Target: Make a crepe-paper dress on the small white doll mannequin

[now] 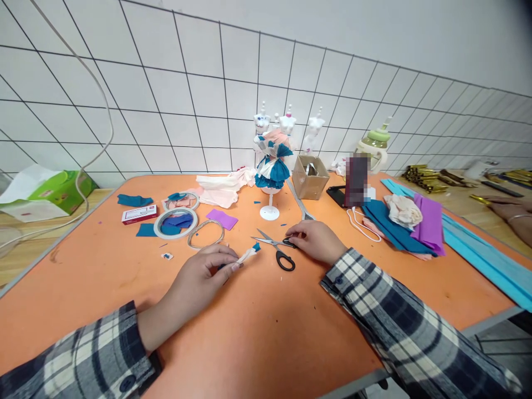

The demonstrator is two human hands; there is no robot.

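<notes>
My left hand [210,271] is closed in a pinch on a small strip of crepe paper [248,255], white along its length with a teal tip. To the right, my right hand [316,239] has its fingers on one black handle of the scissors [285,260], whose blades are spread apart at the tabletop. Behind the scissors stands a small white dress form [270,211] wearing a ruffled teal, white and pink paper dress [272,160]. A purple paper piece [222,219] and a thin beige ring of cord or tape [205,234] lie beyond my left hand.
On the left are tape rolls [158,224], a small red-and-white box [140,214] and teal scraps [135,200]. A cardboard box [310,177] and a phone [358,180] stand at the back. Folded crepe paper [430,221] lies right. Another person's hand [511,208] shows at far right.
</notes>
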